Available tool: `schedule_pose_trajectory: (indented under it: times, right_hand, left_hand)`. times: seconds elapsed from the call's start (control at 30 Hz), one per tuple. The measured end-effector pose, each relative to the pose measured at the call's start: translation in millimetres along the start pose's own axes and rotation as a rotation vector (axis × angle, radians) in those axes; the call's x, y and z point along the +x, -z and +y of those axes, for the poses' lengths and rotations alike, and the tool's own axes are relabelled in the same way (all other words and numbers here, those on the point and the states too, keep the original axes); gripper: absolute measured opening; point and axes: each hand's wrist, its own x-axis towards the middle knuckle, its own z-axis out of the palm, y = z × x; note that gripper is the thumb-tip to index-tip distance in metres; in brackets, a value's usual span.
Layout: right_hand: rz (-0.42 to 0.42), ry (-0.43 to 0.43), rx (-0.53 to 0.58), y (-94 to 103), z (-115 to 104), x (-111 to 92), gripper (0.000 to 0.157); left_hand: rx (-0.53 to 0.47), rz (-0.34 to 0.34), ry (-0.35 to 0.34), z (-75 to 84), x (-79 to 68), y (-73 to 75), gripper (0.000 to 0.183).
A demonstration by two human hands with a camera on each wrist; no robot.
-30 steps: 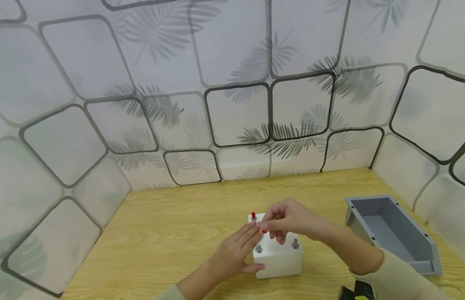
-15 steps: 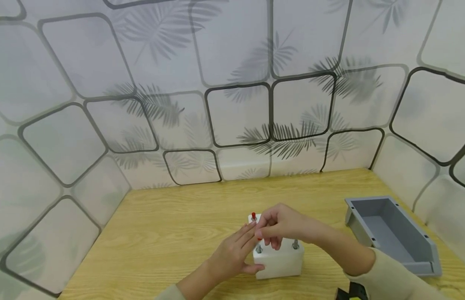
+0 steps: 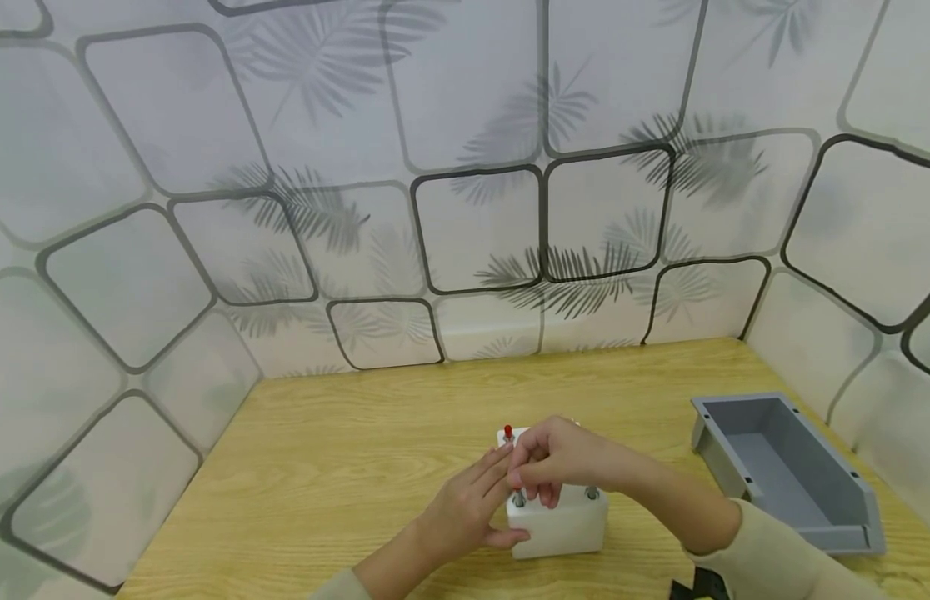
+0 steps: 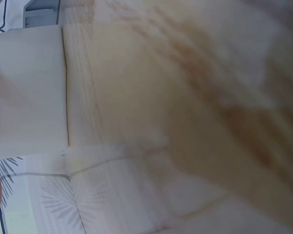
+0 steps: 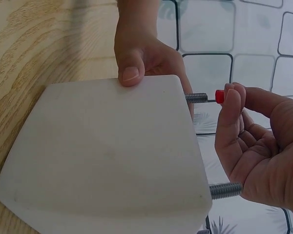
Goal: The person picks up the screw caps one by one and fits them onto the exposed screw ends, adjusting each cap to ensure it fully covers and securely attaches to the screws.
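Observation:
A white block (image 3: 558,535) stands on the table with threaded metal studs on its top. One back stud carries a red cap (image 3: 507,431). My left hand (image 3: 465,504) rests along the block's left side, fingers straight and thumb against the front face. Between thumb and forefinger, my right hand (image 3: 562,458) pinches another small red cap (image 5: 219,97). In the right wrist view this cap is in line with the end of a front stud (image 5: 196,98), a small gap between them. The other front stud (image 5: 226,190) is bare. The left wrist view shows mostly the block's side.
To the right on the wood-grain table (image 3: 345,450) is a grey open bin (image 3: 772,471). A dark object (image 3: 693,587) shows near the right sleeve at the bottom edge. Patterned fabric walls (image 3: 480,233) stand behind and at both sides.
My right hand has moved left and toward the front of the block, bringing its red cap near the front-left stud. The left hand has stayed in place.

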Motion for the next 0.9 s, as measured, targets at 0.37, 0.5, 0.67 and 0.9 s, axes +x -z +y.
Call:
schedule_pose_trajectory:
  times: [0.37,0.5,0.67,0.9]
  right_hand:
    - [-0.015,0.006,-0.023,-2.5,5.6,1.3,0.016]
    - [-0.019,0.015,-0.022,-2.8,4.8,0.9,0.015]
    - [-0.024,0.022,-0.011,-2.7,5.1,1.2,0.015]
    - [-0.024,0.01,-0.023,-3.5,3.2,1.1,0.014]
  left_hand:
    - [0.006,0.002,-0.007,0.0,0.1,1.0,0.077]
    - [0.004,0.002,-0.006,-0.2,0.1,1.2,0.074]
    - [0.0,-0.004,0.0,0.3,-0.2,1.2,0.074]
    - [0.004,0.0,0.0,0.4,-0.4,0.8,0.075]
